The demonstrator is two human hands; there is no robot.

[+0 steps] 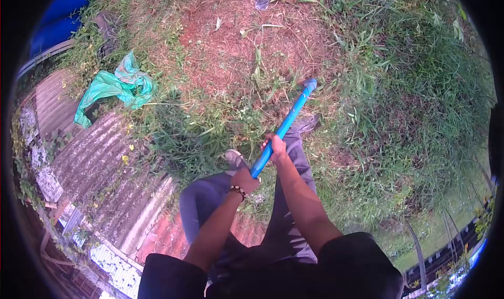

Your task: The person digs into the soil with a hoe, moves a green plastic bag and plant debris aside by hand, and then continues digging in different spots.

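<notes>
Blue tool handle [286,123] sits centre frame, running from the hands up toward 1 o'clock, its far end [310,84] down in the grass at the edge of a bare red dirt patch [236,42]. Right hand [276,145] wraps the shaft higher up; left hand [244,180], beaded bracelet at the wrist, grips the near end. Both fists closed tight on it. Green cloth [118,86] lies at 10 o'clock. Corrugated sheets [100,157] at 8 o'clock. Tall grass [415,99] at 3 o'clock.

The cloth [118,86] lies left of the handle [286,123], on grass [409,115].
</notes>
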